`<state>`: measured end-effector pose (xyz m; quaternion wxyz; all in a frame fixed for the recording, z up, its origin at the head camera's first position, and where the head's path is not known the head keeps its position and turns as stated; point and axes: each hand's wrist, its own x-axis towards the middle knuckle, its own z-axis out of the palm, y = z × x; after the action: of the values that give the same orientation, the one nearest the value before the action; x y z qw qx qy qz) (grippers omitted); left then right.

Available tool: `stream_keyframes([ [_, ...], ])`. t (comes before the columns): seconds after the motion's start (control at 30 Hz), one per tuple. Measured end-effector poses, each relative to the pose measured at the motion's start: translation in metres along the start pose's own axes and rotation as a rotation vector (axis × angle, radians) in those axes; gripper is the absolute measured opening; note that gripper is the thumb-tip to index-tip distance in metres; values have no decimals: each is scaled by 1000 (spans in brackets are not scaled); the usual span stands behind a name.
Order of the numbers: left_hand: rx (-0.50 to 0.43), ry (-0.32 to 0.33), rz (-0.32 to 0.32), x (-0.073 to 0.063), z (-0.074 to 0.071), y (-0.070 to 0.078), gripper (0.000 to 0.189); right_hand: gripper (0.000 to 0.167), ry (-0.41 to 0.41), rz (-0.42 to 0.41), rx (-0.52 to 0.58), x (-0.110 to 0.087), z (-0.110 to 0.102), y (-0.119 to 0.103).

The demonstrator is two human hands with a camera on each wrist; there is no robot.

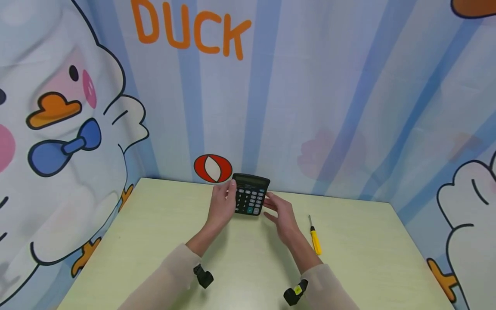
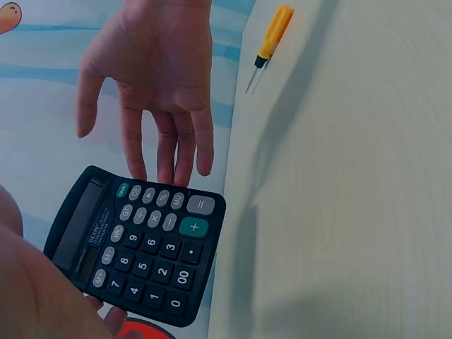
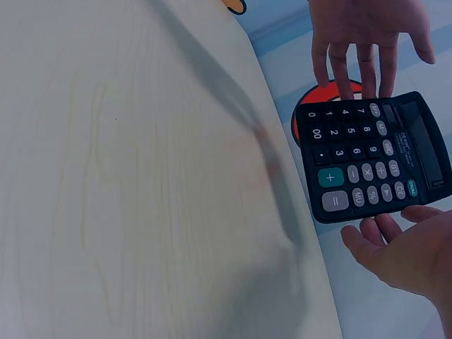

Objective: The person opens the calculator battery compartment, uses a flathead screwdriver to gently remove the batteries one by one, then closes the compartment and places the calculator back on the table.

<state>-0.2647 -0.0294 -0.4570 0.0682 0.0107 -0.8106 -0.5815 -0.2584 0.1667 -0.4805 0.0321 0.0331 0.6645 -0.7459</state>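
Note:
A black calculator with grey keys and one green plus key is held up over the far part of the table, its face toward me. My left hand is at its left side; in the right wrist view the left fingers reach straight to the calculator's edge, the thumb standing apart. At the opposite side, my right hand touches the edge with extended fingertips. Its thumb sticks out away from the case in the left wrist view, and its fingertips are partly hidden behind the edge.
A screwdriver with a yellow handle lies on the table to the right of my right hand. The pale wooden table ends at a curtain printed with cartoon ducks and blue stripes.

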Motion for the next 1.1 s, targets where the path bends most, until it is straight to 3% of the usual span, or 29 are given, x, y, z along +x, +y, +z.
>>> stream_keyframes([
  [0.23, -22, -23, -24, -6, 4, 0, 63, 70, -44, -10, -22, -4, -14, -3],
  [0.6, -35, -41, -31, -6, 8, -2, 60, 70, -53, -34, 14, -3, -28, -7],
  [1.1, -31, -8, -64, -3, 12, -7, 57, 71, -29, -32, -76, -11, -34, -15],
])
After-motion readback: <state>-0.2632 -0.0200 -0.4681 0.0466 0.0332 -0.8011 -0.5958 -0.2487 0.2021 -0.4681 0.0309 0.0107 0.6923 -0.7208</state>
